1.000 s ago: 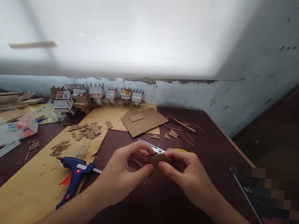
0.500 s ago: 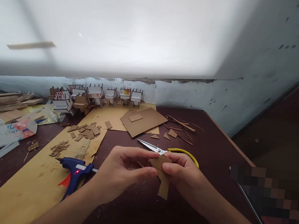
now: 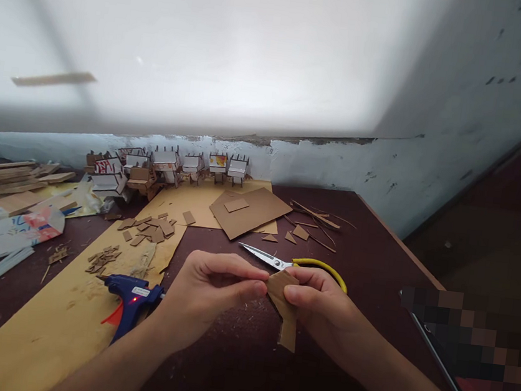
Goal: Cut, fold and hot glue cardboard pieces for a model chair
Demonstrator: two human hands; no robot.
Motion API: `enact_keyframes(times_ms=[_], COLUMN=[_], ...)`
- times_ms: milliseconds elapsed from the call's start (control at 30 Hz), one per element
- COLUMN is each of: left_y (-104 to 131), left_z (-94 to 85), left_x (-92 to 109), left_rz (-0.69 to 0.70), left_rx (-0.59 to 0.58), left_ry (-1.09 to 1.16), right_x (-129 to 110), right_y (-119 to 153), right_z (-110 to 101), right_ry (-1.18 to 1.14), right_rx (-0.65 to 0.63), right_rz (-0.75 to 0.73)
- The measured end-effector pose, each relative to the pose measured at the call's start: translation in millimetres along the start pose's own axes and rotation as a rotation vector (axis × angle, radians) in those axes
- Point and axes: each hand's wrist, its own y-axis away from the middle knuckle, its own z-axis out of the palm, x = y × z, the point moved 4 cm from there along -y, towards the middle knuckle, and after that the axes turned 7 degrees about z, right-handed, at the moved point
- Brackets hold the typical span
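Note:
A small angular piece of brown cardboard (image 3: 284, 292) is held up over the dark table in front of me. My right hand (image 3: 321, 300) is closed on its right side, thumb on the near face. At its upper left edge, my left hand (image 3: 227, 283) pinches with thumb and forefinger; how much of the cardboard lies between those fingertips is hard to see. Just behind the hands lie scissors (image 3: 276, 262) with yellow handles, partly covered by my right hand. A blue hot glue gun (image 3: 128, 303), its light red, rests left of my left forearm.
Small cardboard cutouts (image 3: 148, 230) and a larger cardboard sheet (image 3: 249, 216) lie on yellow paper (image 3: 63, 317). Miniature cardboard chairs (image 3: 165, 166) stand along the wall. Thin scraps (image 3: 319, 218) lie back right, wooden strips (image 3: 8, 176) far left.
My left fingertips have drawn slightly left, to the cardboard's edge. The cardboard has shifted a little to the right in my right hand's grip.

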Motion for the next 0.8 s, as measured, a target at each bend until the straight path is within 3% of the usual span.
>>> enact_keyframes(times_ms=[167, 333, 467, 567, 667, 800], left_y=[-0.4, -2.8, -2.1, -0.9, -1.0, -1.1], left_z=[-1.4, -3.0, 0.2, 1.7, 2.0, 0.1], left_x=[-4.4, -18.0, -19.1, -18.5, -21.3, -25.0], left_rz=[-0.056, -0.175, -0.201, -0.215, -0.239, -0.283], left_rx=[0.046, 0.030, -0.003, 0.004, 0.010, 0.077], left_ry=[0.061, 0.153, 0.071, 0.043, 0.121, 0.221], right_x=[0.5, 4.3, 1.4, -8.8, -14.3, -13.9], right_y=[-1.0, -3.8, -1.2, 5.9, 11.1, 11.6], right_z=[-0.1, -8.2, -9.7, -3.4, 4.2, 6.3], right_ry=[-0.009, 0.073, 0.324, 0.639, 0.801, 0.825], right_rx=[-0.032, 0.060, 0.199, 0.307, 0.322, 0.312], right_rz=[-0.027, -0.062, -0.109, -0.268, -0.385, -0.416])
